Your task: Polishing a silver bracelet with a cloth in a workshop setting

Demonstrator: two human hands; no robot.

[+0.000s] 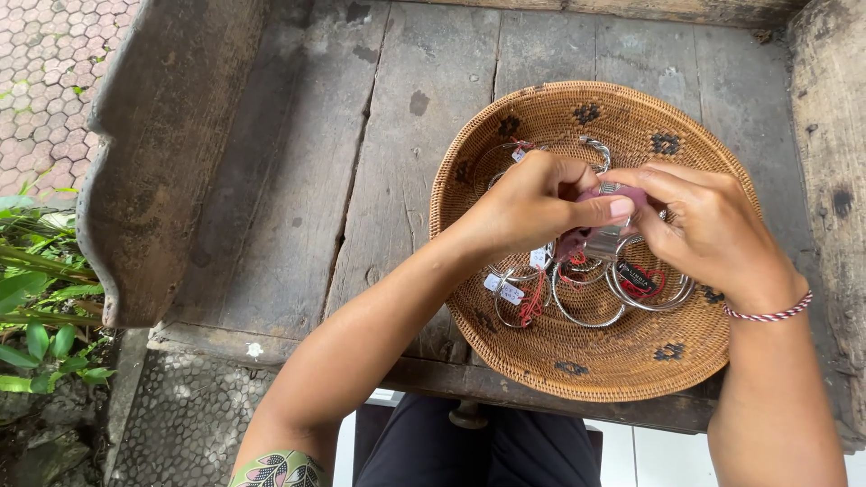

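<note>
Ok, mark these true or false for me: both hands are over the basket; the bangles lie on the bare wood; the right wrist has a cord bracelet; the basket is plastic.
1. Both the left hand and the right hand are over the basket. True.
2. The silver bangles lie on the bare wood. False: they lie in the basket.
3. The right wrist wears a red and white cord bracelet. True.
4. The basket is plastic. False: it is woven.

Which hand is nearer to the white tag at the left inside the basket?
Left. The left hand is just above the white tag; the right hand is farther, over the basket's right part.
</note>
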